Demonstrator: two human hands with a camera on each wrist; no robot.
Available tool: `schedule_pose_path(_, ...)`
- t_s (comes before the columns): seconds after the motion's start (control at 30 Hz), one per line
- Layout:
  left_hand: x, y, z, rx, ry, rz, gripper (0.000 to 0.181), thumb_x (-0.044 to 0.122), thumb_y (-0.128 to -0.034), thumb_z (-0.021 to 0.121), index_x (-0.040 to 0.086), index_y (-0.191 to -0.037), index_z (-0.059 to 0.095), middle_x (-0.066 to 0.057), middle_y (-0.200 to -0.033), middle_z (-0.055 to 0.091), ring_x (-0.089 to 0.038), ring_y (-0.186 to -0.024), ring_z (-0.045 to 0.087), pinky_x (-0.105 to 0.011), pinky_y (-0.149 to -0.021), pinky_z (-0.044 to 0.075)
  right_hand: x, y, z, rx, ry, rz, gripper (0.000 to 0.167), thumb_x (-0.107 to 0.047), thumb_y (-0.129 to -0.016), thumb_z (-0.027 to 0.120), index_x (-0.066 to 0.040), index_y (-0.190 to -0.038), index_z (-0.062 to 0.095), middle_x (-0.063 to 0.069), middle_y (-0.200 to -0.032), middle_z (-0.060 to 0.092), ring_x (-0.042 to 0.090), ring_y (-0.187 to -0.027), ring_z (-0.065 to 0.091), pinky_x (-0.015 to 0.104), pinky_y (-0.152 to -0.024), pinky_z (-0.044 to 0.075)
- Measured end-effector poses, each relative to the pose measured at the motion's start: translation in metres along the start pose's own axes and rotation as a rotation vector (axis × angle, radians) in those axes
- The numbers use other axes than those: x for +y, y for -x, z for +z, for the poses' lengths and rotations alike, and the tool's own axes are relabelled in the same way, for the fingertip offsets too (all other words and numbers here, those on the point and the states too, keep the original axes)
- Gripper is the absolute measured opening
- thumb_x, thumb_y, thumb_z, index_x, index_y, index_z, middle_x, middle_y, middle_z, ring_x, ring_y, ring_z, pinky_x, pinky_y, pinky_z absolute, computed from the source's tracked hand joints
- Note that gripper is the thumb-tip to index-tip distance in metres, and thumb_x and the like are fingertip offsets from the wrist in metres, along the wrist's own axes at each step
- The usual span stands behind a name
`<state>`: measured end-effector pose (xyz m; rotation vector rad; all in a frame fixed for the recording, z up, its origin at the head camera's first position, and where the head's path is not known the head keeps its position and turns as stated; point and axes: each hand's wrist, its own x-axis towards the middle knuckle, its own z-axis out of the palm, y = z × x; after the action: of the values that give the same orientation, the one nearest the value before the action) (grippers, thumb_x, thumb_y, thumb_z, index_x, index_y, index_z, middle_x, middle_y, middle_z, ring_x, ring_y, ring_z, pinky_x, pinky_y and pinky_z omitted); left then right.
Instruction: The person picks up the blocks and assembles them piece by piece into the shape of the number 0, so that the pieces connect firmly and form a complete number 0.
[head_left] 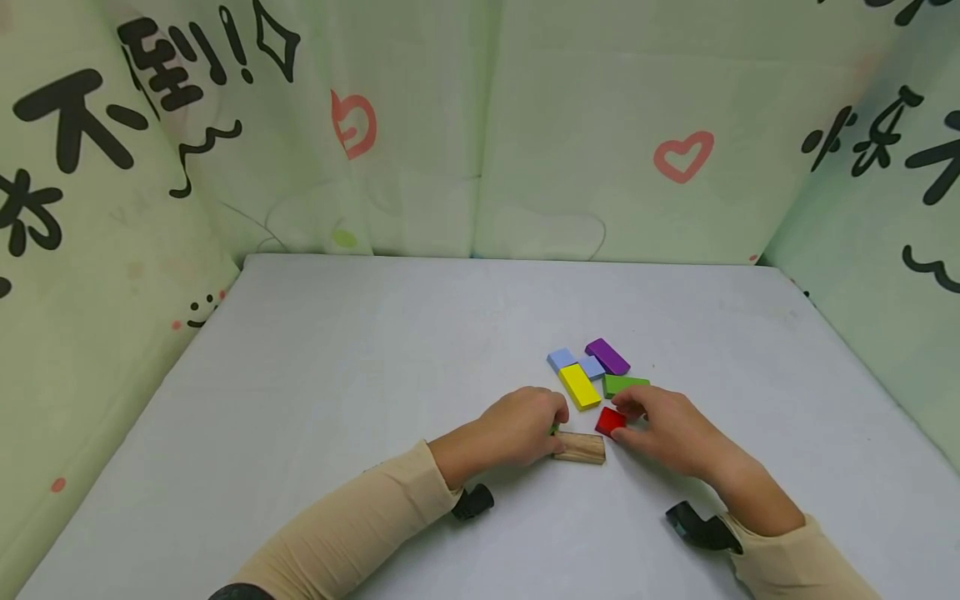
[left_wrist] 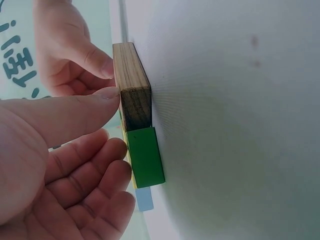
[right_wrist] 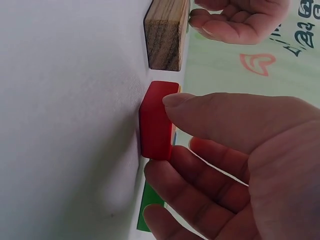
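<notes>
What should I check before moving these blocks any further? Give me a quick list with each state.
1. Right hand touching the red block: ok, thumb on it.
2. Left hand touching the wooden block: ok, thumb at its end.
3. Gap between red block and wooden block: ok, right wrist view shows it.
4. Left hand gripping the green block next to the wooden block: cannot tell.
5. Purple block clear of both hands: ok.

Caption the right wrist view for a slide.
Right-hand fingers touch a red block, wooden block above and green block below in frame.

Left fingers curl while right fingers pinch.
</notes>
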<state>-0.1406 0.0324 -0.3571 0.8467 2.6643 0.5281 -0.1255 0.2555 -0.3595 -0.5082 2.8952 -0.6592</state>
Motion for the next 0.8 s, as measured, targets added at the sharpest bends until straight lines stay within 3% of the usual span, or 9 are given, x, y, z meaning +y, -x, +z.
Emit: schedule_pose_path(0.8,0.0005,-0.0001,-0.0002,-0.005,0.003,-0.003,0.028,0.024,-0.0881,0.08,0.011,-0.11,0.069,0.005,-0.09,0.061,-0.01,-0.081,0.052,-0.02,-0.075,0.047,-0.0025,0.0019,0.0028,0.012,-0.008,-0.044,0.032,-0.013,-0.084,0.08,-0.001,-0.111,0.066,0.0,-0.096,0.066,0.021,-0.091,0.063,0.044,-0.082,0.054)
